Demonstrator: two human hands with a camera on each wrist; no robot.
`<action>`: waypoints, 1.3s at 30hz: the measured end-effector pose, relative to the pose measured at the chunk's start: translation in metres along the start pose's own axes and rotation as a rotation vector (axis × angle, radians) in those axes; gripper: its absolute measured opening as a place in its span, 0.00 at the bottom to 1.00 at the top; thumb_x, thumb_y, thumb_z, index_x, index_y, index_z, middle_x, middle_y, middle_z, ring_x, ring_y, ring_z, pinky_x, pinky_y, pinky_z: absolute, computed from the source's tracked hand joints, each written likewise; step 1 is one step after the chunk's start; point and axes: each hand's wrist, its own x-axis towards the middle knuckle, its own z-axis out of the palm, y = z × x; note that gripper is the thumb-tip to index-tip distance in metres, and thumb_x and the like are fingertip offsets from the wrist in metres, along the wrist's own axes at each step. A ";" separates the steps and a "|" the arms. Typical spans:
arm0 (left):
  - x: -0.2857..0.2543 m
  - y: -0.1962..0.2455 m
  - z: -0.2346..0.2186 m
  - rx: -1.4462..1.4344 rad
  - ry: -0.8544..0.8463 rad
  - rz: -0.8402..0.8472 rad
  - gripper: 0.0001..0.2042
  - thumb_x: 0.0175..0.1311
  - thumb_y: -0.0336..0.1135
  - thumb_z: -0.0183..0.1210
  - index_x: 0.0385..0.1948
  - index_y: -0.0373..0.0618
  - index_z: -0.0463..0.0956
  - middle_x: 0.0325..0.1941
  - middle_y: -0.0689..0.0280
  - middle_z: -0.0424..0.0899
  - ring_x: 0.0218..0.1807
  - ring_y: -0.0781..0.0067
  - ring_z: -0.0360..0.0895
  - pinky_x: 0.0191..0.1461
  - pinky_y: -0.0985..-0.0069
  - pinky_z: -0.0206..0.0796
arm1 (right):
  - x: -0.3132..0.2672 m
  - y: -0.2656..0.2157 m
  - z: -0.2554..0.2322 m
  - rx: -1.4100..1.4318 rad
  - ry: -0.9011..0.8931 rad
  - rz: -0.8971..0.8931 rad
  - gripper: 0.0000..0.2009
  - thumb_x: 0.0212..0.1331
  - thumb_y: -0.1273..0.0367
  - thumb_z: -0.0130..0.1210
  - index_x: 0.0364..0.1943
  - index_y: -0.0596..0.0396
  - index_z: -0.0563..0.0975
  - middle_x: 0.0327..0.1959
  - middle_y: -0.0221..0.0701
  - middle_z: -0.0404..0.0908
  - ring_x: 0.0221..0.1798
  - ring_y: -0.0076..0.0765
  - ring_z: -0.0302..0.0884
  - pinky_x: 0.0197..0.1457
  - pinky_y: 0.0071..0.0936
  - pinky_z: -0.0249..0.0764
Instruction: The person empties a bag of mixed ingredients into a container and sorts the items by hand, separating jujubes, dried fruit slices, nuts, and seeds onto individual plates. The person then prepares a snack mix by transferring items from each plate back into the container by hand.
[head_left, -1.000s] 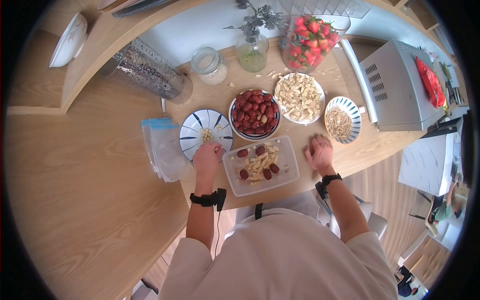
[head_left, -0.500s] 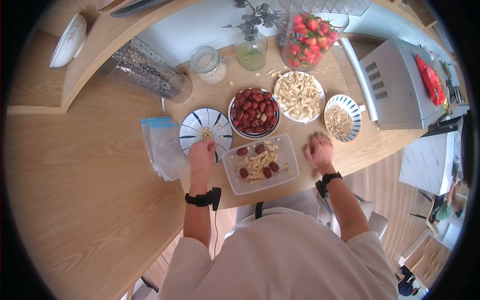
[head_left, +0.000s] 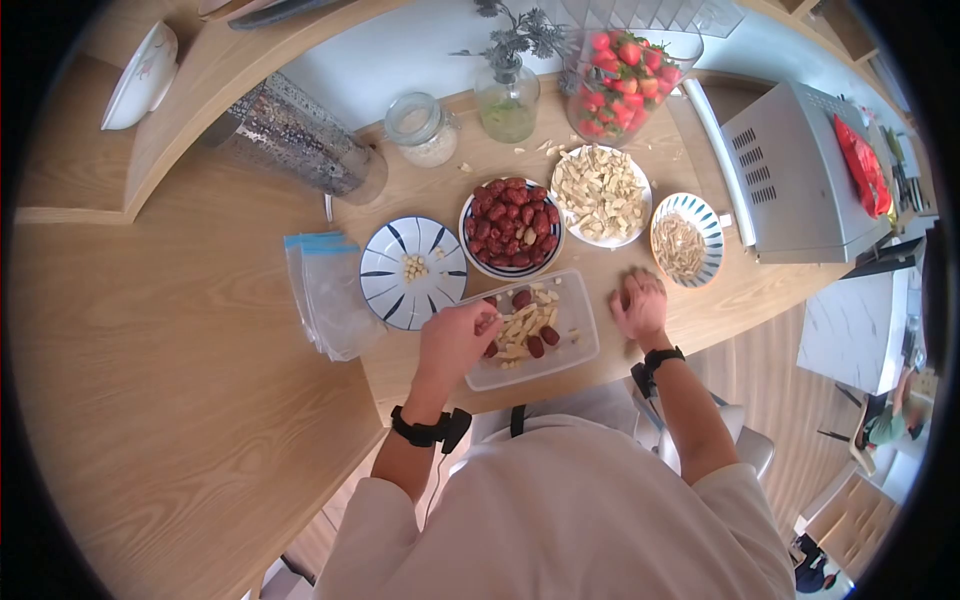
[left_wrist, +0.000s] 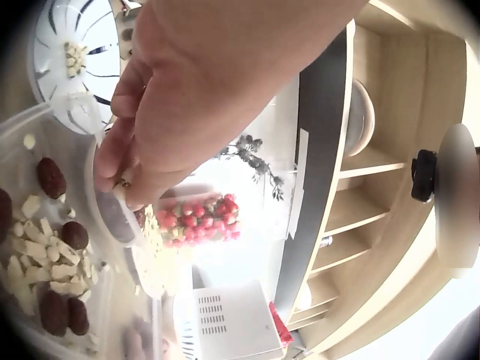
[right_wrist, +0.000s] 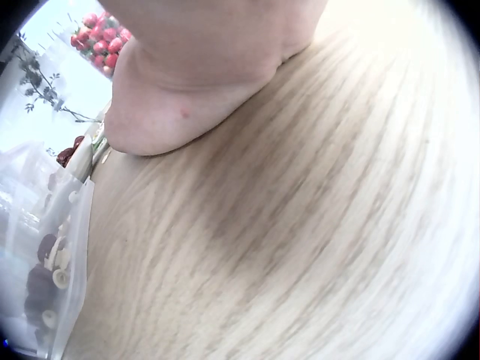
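My left hand is over the left side of a clear plastic box, pinching a small pale lotus seed between thumb and fingertips. In the box lie several red dates among pale sliced pieces and a few round seeds. Left of it, a white plate with blue stripes bears a small group of lotus seeds. My right hand rests on the wooden table to the right of the box, holding nothing, its fingers loosely bent.
Behind the box stand a bowl of red dates, a plate of pale slices and a striped bowl of thin pieces. Clear bags lie left. Farther back are a glass jar, a vase and a strawberry container.
My left hand has moved from the striped plate rightward to above the plastic box, with a seed between its fingertips. My right hand stays where it was on the table.
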 end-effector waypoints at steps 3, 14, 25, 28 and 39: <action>0.000 -0.006 0.017 0.105 -0.025 0.018 0.07 0.56 0.38 0.65 0.34 0.48 0.82 0.26 0.61 0.85 0.30 0.62 0.84 0.34 0.69 0.73 | 0.000 0.001 0.002 -0.002 0.034 -0.018 0.16 0.51 0.61 0.56 0.39 0.58 0.77 0.48 0.46 0.77 0.52 0.56 0.74 0.58 0.47 0.68; 0.001 -0.022 0.034 0.187 0.040 0.070 0.05 0.58 0.36 0.61 0.31 0.47 0.78 0.26 0.57 0.83 0.32 0.50 0.81 0.36 0.57 0.72 | 0.000 -0.001 -0.002 0.004 0.022 -0.016 0.14 0.51 0.61 0.56 0.36 0.58 0.77 0.45 0.46 0.78 0.51 0.56 0.74 0.58 0.47 0.68; -0.003 -0.010 0.019 0.230 0.065 0.011 0.10 0.56 0.43 0.65 0.31 0.47 0.80 0.33 0.61 0.86 0.33 0.56 0.83 0.38 0.62 0.72 | 0.001 -0.002 -0.002 0.008 0.011 -0.015 0.15 0.50 0.61 0.56 0.36 0.58 0.77 0.47 0.45 0.77 0.51 0.56 0.74 0.57 0.46 0.68; -0.003 -0.016 0.024 0.187 0.076 0.039 0.10 0.57 0.41 0.65 0.32 0.46 0.79 0.35 0.61 0.86 0.34 0.56 0.83 0.38 0.63 0.72 | 0.001 -0.002 -0.003 -0.002 0.009 -0.014 0.15 0.50 0.61 0.56 0.36 0.59 0.77 0.47 0.46 0.77 0.51 0.56 0.74 0.57 0.46 0.68; -0.024 -0.019 0.004 0.211 0.106 -0.051 0.14 0.61 0.46 0.61 0.24 0.46 0.78 0.25 0.62 0.82 0.31 0.54 0.81 0.34 0.62 0.70 | 0.001 -0.001 -0.001 0.028 0.062 -0.016 0.12 0.50 0.63 0.56 0.32 0.58 0.76 0.46 0.47 0.78 0.52 0.57 0.73 0.57 0.47 0.68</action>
